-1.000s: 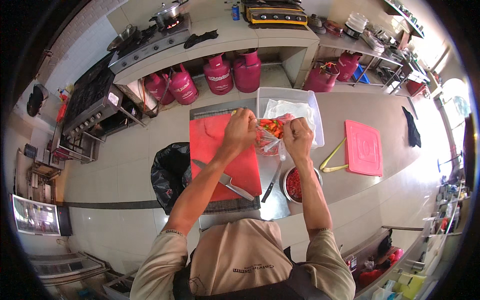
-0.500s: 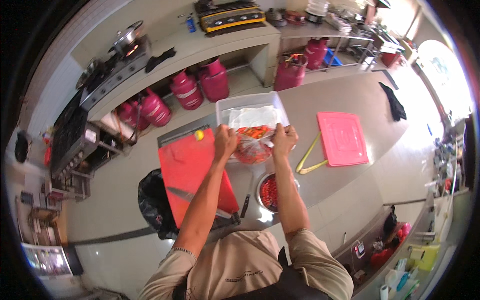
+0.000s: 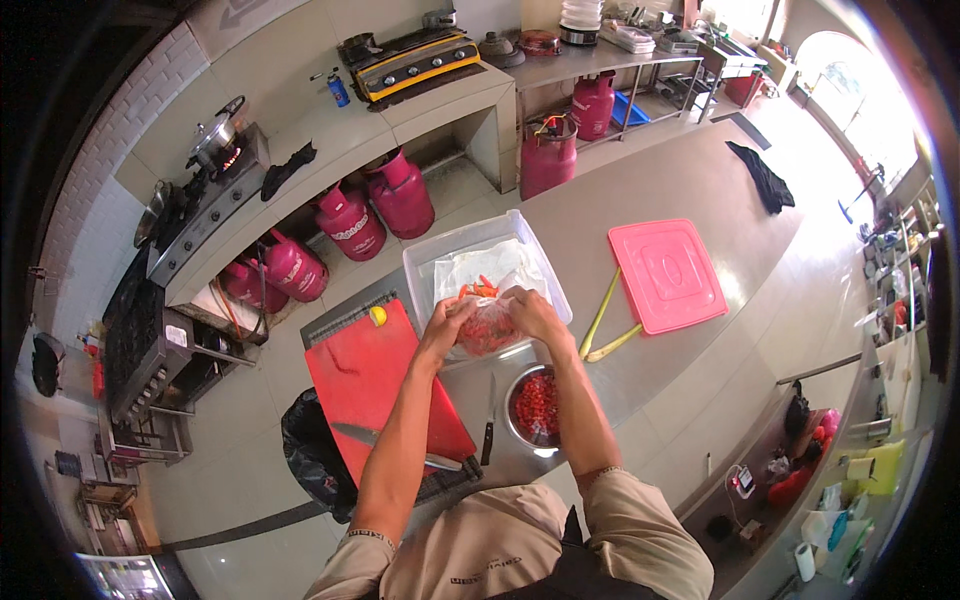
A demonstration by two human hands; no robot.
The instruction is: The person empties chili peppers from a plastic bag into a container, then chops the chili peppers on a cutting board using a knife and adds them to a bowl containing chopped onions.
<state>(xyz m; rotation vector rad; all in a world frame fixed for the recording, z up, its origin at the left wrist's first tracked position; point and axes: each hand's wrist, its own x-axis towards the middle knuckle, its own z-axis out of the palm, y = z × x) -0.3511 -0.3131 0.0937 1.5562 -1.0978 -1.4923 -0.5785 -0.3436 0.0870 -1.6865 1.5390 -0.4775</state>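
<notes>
Both my hands grip the rim of a clear plastic bag (image 3: 488, 334) filled with red and orange chillies, over the near side of a clear plastic tub (image 3: 415, 262). My left hand (image 3: 446, 326) pinches the bag's left edge, and my right hand (image 3: 532, 314) has its fingers closed on the right edge. The mouth is partly gathered, with some chillies (image 3: 480, 289) showing at it. White plastic or paper (image 3: 480, 264) lines the tub behind the bag. Below my right hand stands a metal bowl (image 3: 512, 412) of chopped red chillies.
Left of the tub lies a red cutting board (image 3: 350, 375) with a large knife (image 3: 355, 434) and a yellow lemon piece (image 3: 377, 316). Another knife (image 3: 489, 430) lies beside the bowl. Lemongrass stalks (image 3: 601, 315) and a pink lid (image 3: 668, 275) are on the right. A pot (image 3: 212, 142) sits over a lit burner.
My hands have come closer together, narrowing the bag's mouth, which was stretched wider. Fewer chillies show at the opening. The whole view has shifted slightly.
</notes>
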